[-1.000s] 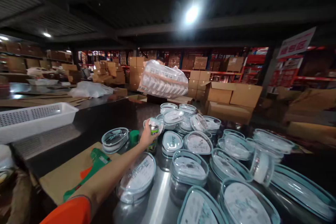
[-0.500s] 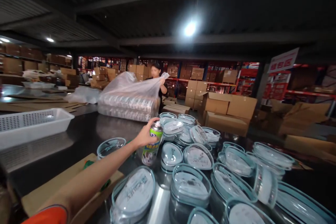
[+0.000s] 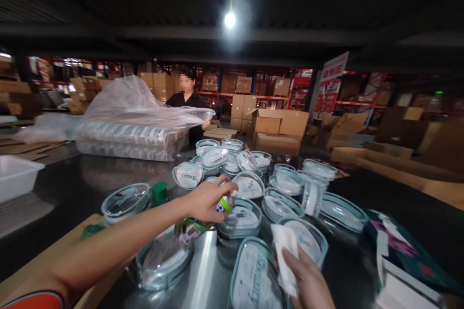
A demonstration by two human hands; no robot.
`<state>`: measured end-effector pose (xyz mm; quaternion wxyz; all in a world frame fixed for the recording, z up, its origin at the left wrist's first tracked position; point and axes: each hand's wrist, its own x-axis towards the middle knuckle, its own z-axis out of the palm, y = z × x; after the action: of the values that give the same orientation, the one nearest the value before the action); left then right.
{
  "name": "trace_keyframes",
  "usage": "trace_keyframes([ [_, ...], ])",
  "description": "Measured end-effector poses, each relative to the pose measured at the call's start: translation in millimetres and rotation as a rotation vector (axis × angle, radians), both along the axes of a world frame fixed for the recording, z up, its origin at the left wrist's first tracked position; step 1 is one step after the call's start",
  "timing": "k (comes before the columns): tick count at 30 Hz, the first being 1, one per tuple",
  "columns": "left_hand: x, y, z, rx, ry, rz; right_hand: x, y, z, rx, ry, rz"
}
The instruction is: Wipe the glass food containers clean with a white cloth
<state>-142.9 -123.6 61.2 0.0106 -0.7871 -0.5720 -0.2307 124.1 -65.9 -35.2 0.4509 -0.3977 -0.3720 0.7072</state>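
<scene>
My left hand point(image 3: 208, 200) is wrapped round a spray can point(image 3: 194, 229) with a green and white label, tilted so its nozzle end points up and to the right. One finger lies near the nozzle. At the lower right, my right hand point(image 3: 308, 275) grips a folded white tissue point(image 3: 285, 256). Oval glass containers with printed labels surround both hands. One glass container point(image 3: 253, 270) lies just left of the tissue, and another point(image 3: 306, 239) is partly hidden behind it. Under the can sits a further glass container point(image 3: 165, 260).
A green cap point(image 3: 159, 193) stands beside a lone container point(image 3: 126, 200). Cardboard point(image 3: 83, 251) lies under my left forearm. Left is a white basket point(image 3: 20, 176); right, an opened box point(image 3: 406, 280). Across the table a co-worker point(image 3: 188, 96) handles plastic film point(image 3: 126, 101) over wrapped stacks.
My view has turned right. The spray can has gone from upright to tilted over the containers. My right hand with the tissue has come into view.
</scene>
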Motion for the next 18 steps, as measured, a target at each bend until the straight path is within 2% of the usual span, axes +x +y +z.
trace_keyframes([
  [2,14.6,3.4,0.1,-0.04,0.12,-0.021,-22.2,0.3,19.8,0.007,0.106,0.136],
  [5,29.5,8.9,-3.1,-0.075,0.263,-0.054,-46.1,5.3,30.4,0.032,0.107,0.168],
  [10,37.2,15.4,-10.6,-0.096,0.416,-0.094,-56.6,11.6,22.3,0.066,0.098,0.207],
  [18,39.8,19.5,-18.2,-0.104,0.536,-0.116,-61.4,16.0,5.2,0.095,0.073,0.267],
])
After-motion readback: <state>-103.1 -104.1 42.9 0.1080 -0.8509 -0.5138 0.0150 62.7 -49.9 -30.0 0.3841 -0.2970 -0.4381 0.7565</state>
